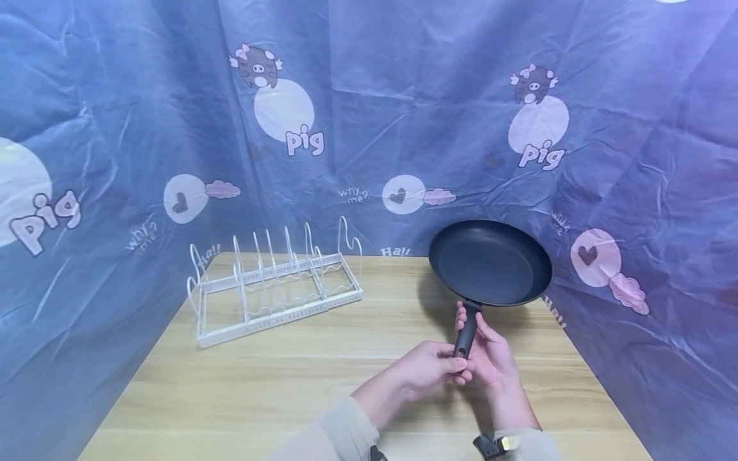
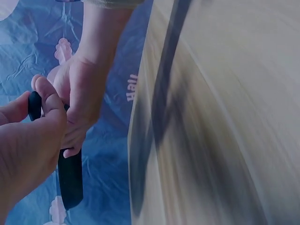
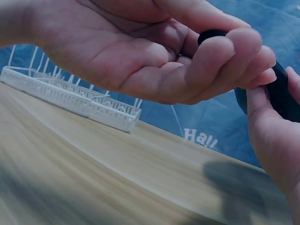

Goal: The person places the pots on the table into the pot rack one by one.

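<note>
A black frying pan (image 1: 490,262) is held above the right side of the table, its inner face tilted toward the head view. In my right hand (image 1: 497,355) lies the upper part of its handle (image 1: 466,330), near the pan body, with the thumb on one side and fingers on the other. My left hand (image 1: 429,368) pinches the handle's free end between thumb and fingers, close beside the right hand. The left wrist view shows both hands on the handle and the pan's dark edge (image 2: 70,180). In the right wrist view, fingers partly hide the handle.
A white wire rack (image 1: 279,288) with several upright loops stands on the left back of the wooden table (image 1: 277,384). Blue printed cloth (image 1: 369,115) hangs behind and along both sides. The pan's shadow falls on the tabletop.
</note>
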A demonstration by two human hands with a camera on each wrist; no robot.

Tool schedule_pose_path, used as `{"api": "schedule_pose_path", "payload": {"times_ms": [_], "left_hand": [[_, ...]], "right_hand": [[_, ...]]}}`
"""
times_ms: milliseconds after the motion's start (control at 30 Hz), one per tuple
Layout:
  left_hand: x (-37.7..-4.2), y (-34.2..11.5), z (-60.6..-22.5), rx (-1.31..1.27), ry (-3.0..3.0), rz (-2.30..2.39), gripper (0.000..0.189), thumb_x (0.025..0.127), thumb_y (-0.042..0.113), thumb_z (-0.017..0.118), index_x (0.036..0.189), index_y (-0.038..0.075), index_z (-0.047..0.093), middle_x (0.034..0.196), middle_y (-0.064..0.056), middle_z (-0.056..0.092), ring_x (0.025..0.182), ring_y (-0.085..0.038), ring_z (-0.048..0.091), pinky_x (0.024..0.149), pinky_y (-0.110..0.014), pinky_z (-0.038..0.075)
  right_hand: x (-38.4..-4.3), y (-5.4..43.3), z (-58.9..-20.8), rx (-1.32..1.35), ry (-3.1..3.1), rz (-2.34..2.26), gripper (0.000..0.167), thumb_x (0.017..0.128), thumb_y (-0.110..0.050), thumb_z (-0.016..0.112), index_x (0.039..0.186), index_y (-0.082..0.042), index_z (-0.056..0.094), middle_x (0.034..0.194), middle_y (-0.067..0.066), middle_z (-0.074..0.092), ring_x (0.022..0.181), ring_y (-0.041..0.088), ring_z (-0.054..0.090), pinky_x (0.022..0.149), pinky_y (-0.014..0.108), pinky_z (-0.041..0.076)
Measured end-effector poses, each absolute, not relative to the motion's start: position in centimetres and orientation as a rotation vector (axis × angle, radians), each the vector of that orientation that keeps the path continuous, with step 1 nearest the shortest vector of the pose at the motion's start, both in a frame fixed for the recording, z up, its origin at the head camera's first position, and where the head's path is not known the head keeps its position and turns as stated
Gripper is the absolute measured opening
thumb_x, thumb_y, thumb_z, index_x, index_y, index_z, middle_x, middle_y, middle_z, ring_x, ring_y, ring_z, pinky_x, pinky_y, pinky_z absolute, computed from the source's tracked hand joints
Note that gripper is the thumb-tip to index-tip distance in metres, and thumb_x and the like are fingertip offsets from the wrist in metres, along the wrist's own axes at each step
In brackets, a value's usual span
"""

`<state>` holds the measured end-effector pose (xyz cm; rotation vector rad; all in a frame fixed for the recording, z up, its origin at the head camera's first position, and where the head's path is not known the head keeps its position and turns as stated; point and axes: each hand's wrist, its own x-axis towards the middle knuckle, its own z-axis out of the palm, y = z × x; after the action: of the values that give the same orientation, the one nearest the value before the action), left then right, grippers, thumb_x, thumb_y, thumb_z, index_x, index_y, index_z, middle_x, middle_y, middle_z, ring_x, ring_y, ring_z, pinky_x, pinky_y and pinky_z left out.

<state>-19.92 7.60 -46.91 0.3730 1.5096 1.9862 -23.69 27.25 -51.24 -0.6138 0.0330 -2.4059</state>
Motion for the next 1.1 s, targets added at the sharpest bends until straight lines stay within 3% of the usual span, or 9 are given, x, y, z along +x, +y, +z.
{"api": "schedule_pose_path", "payload": {"times_ms": [133,300,533,700,900,1100], "left_hand": [[-19.8,6.4,-46.6,0.392,1.706,1.927,0.023,0.100,-0.001,0.071,0.122,-0.007,0.073,0.108,-0.024,0.080,0.086,-0.010,0.074,0.091,-0.029,0.067],[-19.9,5.3,-46.0,0.386,1.883,1.893,0.040,0.093,-0.004,0.079,0.130,-0.001,0.066,0.104,-0.010,0.078,0.086,-0.015,0.076,0.086,-0.033,0.067],[-20.0,4.4,-45.5,0.404,2.191,1.711,0.046,0.086,0.006,0.089,0.125,0.007,0.066,0.098,-0.001,0.077,0.085,-0.010,0.070,0.074,-0.025,0.059],[-19.9,3.4,-45.7,0.393,2.287,1.665,0.044,0.083,0.011,0.093,0.119,0.011,0.067,0.094,0.004,0.078,0.083,-0.007,0.070,0.072,-0.025,0.056],[-20.0,2.0,-45.8,0.387,2.401,1.616,0.046,0.082,0.015,0.095,0.120,0.010,0.069,0.098,0.001,0.079,0.090,-0.009,0.074,0.080,-0.028,0.060],[-19.7,0.7,-45.6,0.379,2.487,1.605,0.053,0.081,0.016,0.096,0.127,0.002,0.074,0.104,-0.005,0.075,0.090,-0.011,0.075,0.080,-0.025,0.062]], "right_hand": [[-23.8,26.6,-50.8,-0.579,0.111,-2.446,0.064,0.118,-0.031,0.009,0.154,0.000,0.051,0.140,0.017,0.068,0.131,0.026,0.067,0.123,0.028,0.047],[-24.0,25.6,-50.1,-0.591,0.274,-2.491,0.063,0.118,-0.023,0.005,0.150,0.002,0.053,0.138,0.017,0.068,0.130,0.026,0.068,0.121,0.031,0.051],[-24.3,24.2,-49.2,-0.581,0.538,-2.534,0.055,0.118,-0.013,0.012,0.145,0.002,0.057,0.134,0.016,0.070,0.122,0.025,0.071,0.115,0.031,0.056],[-24.4,23.0,-48.5,-0.557,0.752,-2.551,0.048,0.118,-0.007,0.018,0.141,-0.002,0.060,0.129,0.014,0.071,0.118,0.023,0.072,0.111,0.031,0.059],[-24.8,21.2,-47.7,-0.485,0.955,-2.546,0.036,0.117,-0.004,0.028,0.136,-0.005,0.058,0.122,0.012,0.074,0.112,0.021,0.075,0.106,0.031,0.062],[-25.2,19.8,-47.0,-0.429,1.180,-2.518,0.023,0.117,-0.004,0.035,0.139,-0.004,0.044,0.116,0.008,0.077,0.107,0.017,0.078,0.102,0.030,0.064]]}}
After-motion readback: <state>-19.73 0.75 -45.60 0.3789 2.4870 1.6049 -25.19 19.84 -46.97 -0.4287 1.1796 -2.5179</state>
